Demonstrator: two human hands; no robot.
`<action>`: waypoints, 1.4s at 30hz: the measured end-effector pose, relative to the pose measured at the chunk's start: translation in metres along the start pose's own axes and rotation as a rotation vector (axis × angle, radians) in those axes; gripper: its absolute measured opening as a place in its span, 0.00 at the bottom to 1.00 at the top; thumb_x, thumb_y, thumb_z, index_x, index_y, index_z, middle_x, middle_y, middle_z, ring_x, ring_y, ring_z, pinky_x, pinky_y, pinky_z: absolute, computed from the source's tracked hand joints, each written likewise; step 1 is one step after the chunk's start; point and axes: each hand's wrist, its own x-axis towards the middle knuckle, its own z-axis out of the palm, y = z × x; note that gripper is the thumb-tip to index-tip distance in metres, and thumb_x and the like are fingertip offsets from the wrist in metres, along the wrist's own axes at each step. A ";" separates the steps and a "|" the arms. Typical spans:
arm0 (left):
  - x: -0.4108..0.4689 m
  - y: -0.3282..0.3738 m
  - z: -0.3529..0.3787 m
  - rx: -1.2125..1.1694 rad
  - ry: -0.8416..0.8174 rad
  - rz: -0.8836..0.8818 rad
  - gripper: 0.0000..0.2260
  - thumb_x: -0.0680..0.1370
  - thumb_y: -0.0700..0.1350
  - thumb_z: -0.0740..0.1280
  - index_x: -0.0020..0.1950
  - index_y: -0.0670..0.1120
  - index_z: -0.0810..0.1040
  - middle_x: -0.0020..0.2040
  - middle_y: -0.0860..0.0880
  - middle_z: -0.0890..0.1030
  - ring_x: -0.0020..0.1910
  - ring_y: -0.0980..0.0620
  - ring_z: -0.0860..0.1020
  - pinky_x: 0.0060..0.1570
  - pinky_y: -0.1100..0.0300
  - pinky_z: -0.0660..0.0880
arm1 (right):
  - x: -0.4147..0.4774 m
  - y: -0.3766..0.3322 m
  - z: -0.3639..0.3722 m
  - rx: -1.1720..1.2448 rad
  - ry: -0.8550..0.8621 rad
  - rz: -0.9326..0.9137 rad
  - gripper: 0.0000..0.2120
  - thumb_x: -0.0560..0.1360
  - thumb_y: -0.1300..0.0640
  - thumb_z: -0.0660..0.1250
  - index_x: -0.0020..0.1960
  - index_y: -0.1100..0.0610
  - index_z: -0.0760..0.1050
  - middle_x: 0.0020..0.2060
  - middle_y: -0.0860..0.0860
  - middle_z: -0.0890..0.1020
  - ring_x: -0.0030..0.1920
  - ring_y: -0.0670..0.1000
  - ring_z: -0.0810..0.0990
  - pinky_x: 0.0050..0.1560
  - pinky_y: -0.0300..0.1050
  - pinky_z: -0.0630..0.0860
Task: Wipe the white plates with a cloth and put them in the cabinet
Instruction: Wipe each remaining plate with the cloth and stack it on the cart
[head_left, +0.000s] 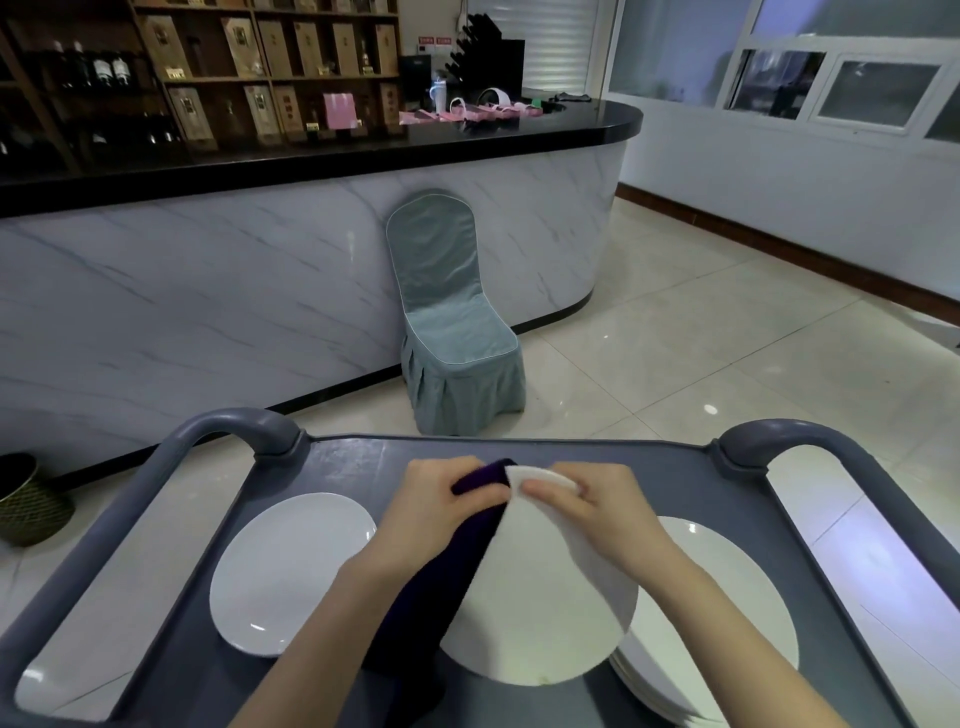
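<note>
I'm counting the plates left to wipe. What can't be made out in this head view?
Head view:
Stack of plates: count unclear, covered by the held plate and right hand's arm, cut by the bottom edge.
Cloth: partly behind the left hand and forearm.
Cabinet: not in frame.
Shelf boxes: labels too small.

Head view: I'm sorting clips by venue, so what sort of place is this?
Probably a restaurant or banquet hall: a marble-fronted bar counter, shelves of bottles and boxed liquor behind it, and a cloth-covered banquet chair.
</note>
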 end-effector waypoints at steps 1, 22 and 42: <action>0.001 0.000 0.001 0.016 -0.042 0.017 0.09 0.74 0.47 0.73 0.36 0.47 0.79 0.30 0.51 0.77 0.30 0.60 0.71 0.33 0.67 0.67 | 0.001 0.001 0.001 -0.015 -0.022 -0.023 0.17 0.76 0.45 0.70 0.30 0.48 0.74 0.24 0.44 0.71 0.28 0.42 0.67 0.30 0.34 0.62; 0.000 -0.024 0.031 -0.527 0.547 -0.408 0.11 0.78 0.50 0.68 0.37 0.48 0.80 0.34 0.53 0.82 0.33 0.55 0.76 0.35 0.63 0.75 | 0.009 0.002 0.009 0.500 0.550 0.315 0.21 0.76 0.51 0.71 0.34 0.65 0.72 0.28 0.48 0.72 0.30 0.46 0.68 0.28 0.33 0.67; 0.006 -0.009 0.008 -0.132 0.146 -0.069 0.06 0.74 0.45 0.73 0.37 0.48 0.81 0.33 0.47 0.81 0.31 0.58 0.73 0.35 0.65 0.71 | 0.025 -0.005 -0.012 -0.074 -0.119 -0.081 0.20 0.78 0.47 0.68 0.33 0.57 0.71 0.27 0.44 0.68 0.30 0.42 0.64 0.32 0.37 0.60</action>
